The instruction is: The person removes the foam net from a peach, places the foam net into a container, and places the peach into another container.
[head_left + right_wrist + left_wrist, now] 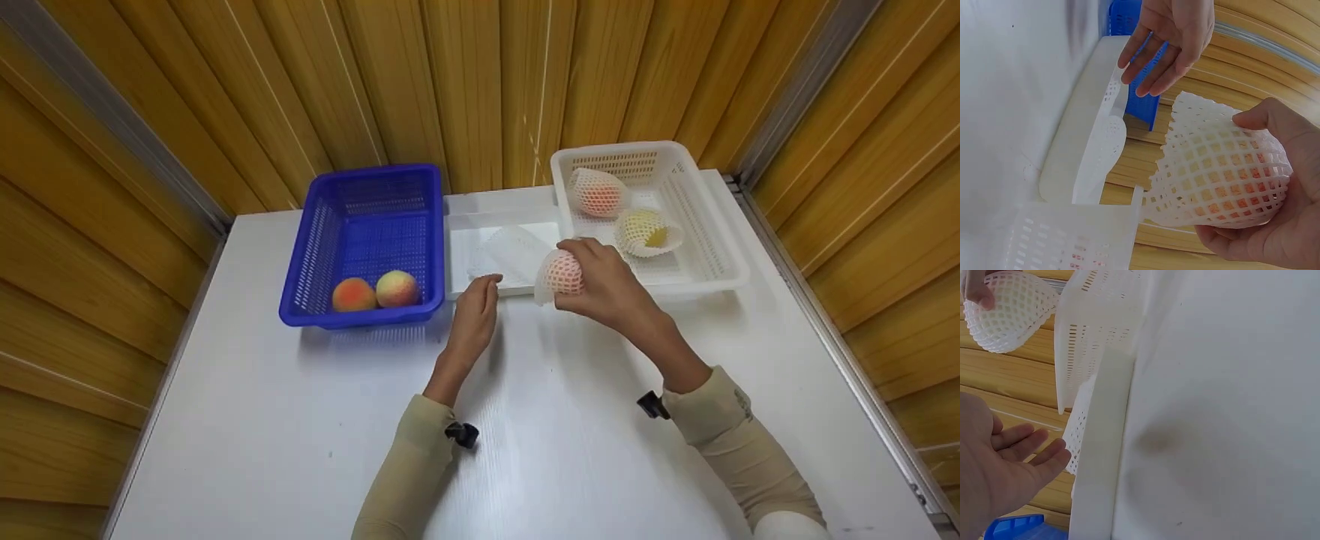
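My right hand (pixel 611 289) grips a peach (pixel 564 273) wrapped in a white foam net sleeve (pixel 1202 124), held above the table by the white basket's near left corner. In the right wrist view, thumb and fingers curl round the netted fruit. My left hand (pixel 474 315) holds nothing; its fingers are extended near the front edge of a shallow white tray (pixel 499 201). Loose foam net sleeves (pixel 514 251) lie in that tray. Two bare peaches (pixel 397 289) sit in the near end of the blue basket (pixel 360 171).
The white basket (pixel 724 232) at the right holds two netted fruits, one reddish (pixel 600 196) and one yellow (pixel 646 231). All containers stand along the back of the white table (pixel 247 420). Wooden panels (pixel 480 90) rise behind and at both sides.
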